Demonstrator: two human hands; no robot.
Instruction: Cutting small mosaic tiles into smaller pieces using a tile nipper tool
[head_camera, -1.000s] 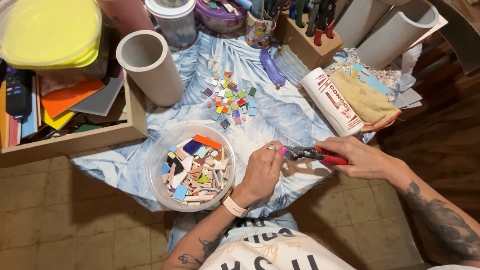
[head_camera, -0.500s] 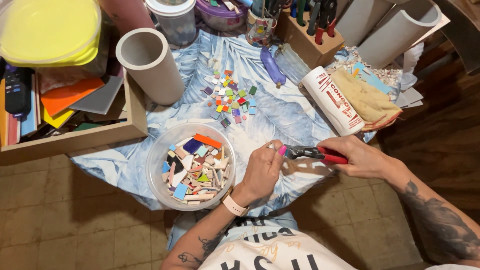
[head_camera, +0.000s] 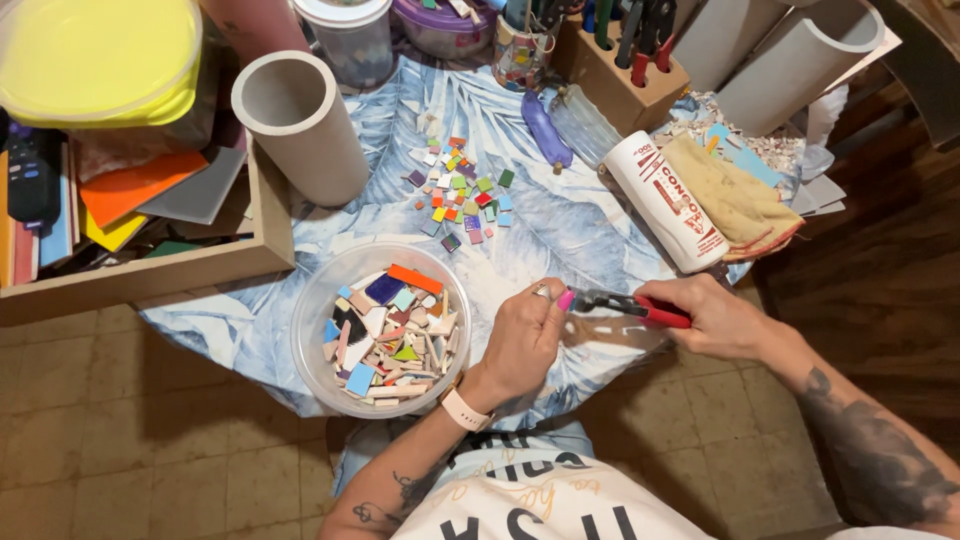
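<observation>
My left hand (head_camera: 522, 335) pinches a small pink tile piece (head_camera: 566, 299) between its fingertips, just right of a clear plastic bowl (head_camera: 312, 310) full of coloured tile fragments. My right hand (head_camera: 712, 318) grips red-handled tile nippers (head_camera: 628, 305), whose dark jaws meet the pink piece. Both hands hover over a table covered with a blue leaf-print cloth (head_camera: 560, 225). A cluster of several small coloured cut tiles (head_camera: 460, 190) lies on the cloth beyond the hands.
A grey cylinder (head_camera: 300, 125) stands at left next to a wooden tray (head_camera: 180, 265) of coloured sheets. A white tube (head_camera: 665, 200), a tan cloth (head_camera: 730, 195), a tool block (head_camera: 630, 60), jars and a purple object (head_camera: 545, 130) line the far side.
Almost nothing has changed; both hands stay together at the pink piece with the nippers in the same spot.
</observation>
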